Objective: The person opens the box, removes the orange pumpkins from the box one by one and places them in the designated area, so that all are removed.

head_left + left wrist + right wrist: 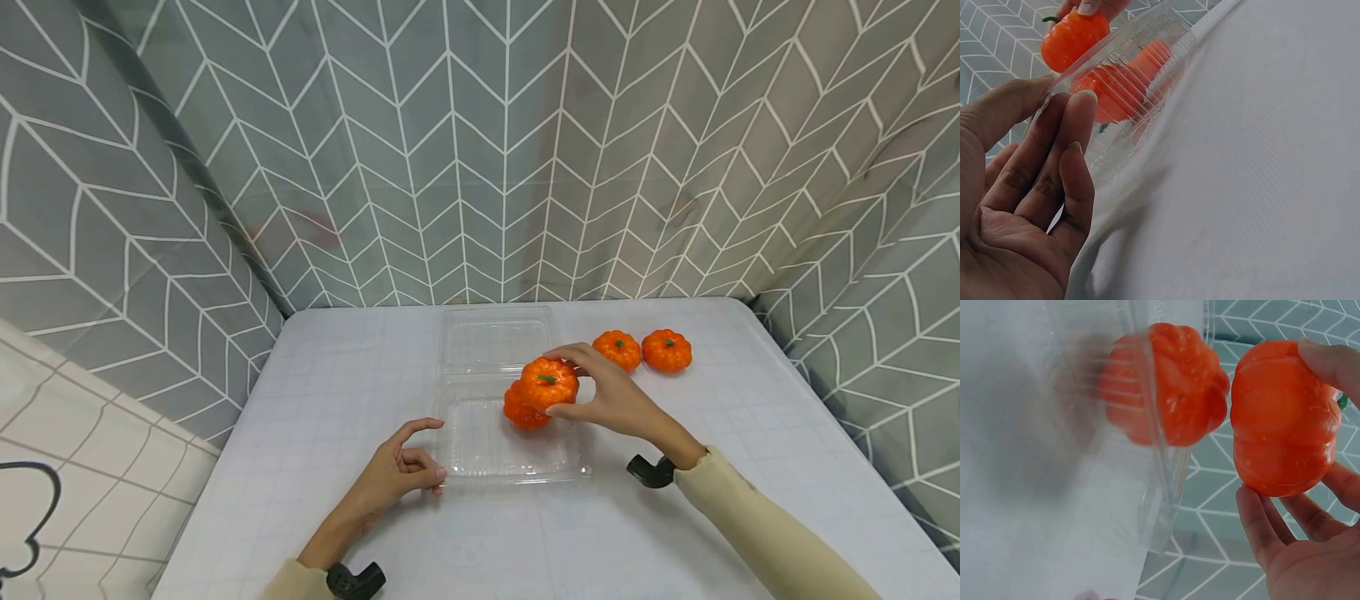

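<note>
In my right hand [611, 392] I grip an orange toy pumpkin [549, 382] with a green stem, thumb on one side and fingers on the other. It hangs above a second orange pumpkin [1188, 387], which sits inside a clear plastic container [480, 450]. From the head view the raised pumpkin partly hides the lower one. My left hand [401, 467] is at the container's left edge; thumb and fingers pinch its rim [1107, 53], the other fingers bent beneath.
Two more orange pumpkins, one [617, 350] beside the other [667, 351], lie on the white table [337, 375] to the right. The container's open lid [495, 337] lies flat behind its base. A patterned grey curtain [480, 167] stands along the table's back edge.
</note>
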Available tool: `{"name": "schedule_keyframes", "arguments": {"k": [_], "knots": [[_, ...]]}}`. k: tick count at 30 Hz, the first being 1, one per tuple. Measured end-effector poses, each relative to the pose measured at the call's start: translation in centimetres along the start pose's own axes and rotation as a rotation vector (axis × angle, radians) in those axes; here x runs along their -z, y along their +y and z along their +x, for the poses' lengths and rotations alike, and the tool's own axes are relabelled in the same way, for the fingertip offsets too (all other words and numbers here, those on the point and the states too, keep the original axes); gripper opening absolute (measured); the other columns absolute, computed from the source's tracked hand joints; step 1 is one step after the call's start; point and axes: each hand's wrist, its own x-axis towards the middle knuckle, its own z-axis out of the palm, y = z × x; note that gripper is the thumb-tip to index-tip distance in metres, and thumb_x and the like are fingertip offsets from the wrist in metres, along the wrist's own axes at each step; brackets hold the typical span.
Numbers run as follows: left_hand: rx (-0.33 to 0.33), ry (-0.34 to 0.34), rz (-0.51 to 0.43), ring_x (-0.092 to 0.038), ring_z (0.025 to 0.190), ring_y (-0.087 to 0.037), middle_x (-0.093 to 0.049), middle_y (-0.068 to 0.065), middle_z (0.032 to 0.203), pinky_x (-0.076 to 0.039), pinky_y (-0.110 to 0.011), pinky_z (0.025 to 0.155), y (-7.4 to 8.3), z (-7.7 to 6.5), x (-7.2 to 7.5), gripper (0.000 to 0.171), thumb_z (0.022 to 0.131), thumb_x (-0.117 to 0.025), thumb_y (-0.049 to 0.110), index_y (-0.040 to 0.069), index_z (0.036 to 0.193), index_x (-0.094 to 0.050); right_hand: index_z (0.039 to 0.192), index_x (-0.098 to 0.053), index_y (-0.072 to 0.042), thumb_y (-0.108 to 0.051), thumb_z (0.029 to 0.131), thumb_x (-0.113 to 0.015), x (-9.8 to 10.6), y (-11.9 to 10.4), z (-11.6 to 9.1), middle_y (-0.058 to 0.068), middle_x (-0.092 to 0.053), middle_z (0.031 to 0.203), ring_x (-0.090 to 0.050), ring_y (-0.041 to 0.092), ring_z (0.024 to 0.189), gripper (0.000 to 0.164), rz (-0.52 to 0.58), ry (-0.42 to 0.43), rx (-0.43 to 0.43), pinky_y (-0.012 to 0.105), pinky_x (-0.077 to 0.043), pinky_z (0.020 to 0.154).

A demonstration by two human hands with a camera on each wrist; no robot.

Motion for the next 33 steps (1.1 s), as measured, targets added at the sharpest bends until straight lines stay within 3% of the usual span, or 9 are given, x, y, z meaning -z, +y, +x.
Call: {"name": "schedule_keyframes", "arguments": {"k": [9, 17, 22, 26, 33], "knots": [[0.006, 0.007, -0.002, -0.074, 0.076, -0.028, -0.074, -0.017, 0.091, -0.061, -0.043, 0.081, 0.0, -0.1, -0.1, 0.079, 0.091, -0.08, 0.011, 0.013, 0.156, -0.036, 0.139, -0.059, -0.016, -0.021, 0.079, -0.092, 0.6, 1.0, -1.1, -0.004, -0.059, 0.136, -0.058, 0.017, 0.12, 0.068, -0.015, 0.042, -0.014, 0.043, -0.051, 0.103], [0.006, 0.009, -0.01, -0.074, 0.075, -0.027, -0.074, -0.017, 0.091, -0.061, -0.044, 0.08, 0.1, -0.1, -0.1, 0.081, 0.09, -0.081, 0.01, 0.012, 0.157, -0.036, 0.141, -0.058, -0.017, -0.034, 0.08, -0.091, 1.2, 2.1, -2.1, 0.0, -0.06, 0.138, -0.06, 0.024, 0.121, 0.071, -0.023, 0.074, -0.059, 0.049, -0.05, 0.103], [0.0, 0.002, -0.012, -0.074, 0.076, -0.027, -0.074, -0.017, 0.092, -0.061, -0.044, 0.08, 0.0, -0.1, 0.0, 0.081, 0.09, -0.08, 0.009, 0.012, 0.157, -0.035, 0.142, -0.057, -0.016, -0.032, 0.08, -0.092, 1.6, 2.5, -2.6, 0.003, -0.059, 0.14, -0.061, 0.028, 0.121, 0.074, -0.03, 0.093, -0.083, 0.05, -0.05, 0.103], [-0.008, -0.004, -0.008, -0.074, 0.076, -0.027, -0.074, -0.017, 0.092, -0.061, -0.045, 0.08, -0.1, 0.0, 0.0, 0.08, 0.091, -0.079, 0.008, 0.012, 0.157, -0.034, 0.142, -0.057, -0.013, -0.029, 0.08, -0.092, 1.9, 2.7, -2.9, 0.005, -0.057, 0.141, -0.061, 0.027, 0.122, 0.073, -0.036, 0.109, -0.083, 0.045, -0.051, 0.103], [-0.016, -0.011, -0.009, -0.074, 0.076, -0.026, -0.074, -0.016, 0.091, -0.061, -0.045, 0.08, -0.1, -0.1, 0.0, 0.08, 0.092, -0.079, 0.008, 0.01, 0.157, -0.034, 0.143, -0.056, -0.014, -0.025, 0.081, -0.091, 2.3, 3.5, -3.7, 0.004, -0.056, 0.142, -0.06, 0.027, 0.123, 0.072, -0.035, 0.139, -0.105, 0.023, -0.047, 0.102]]}}
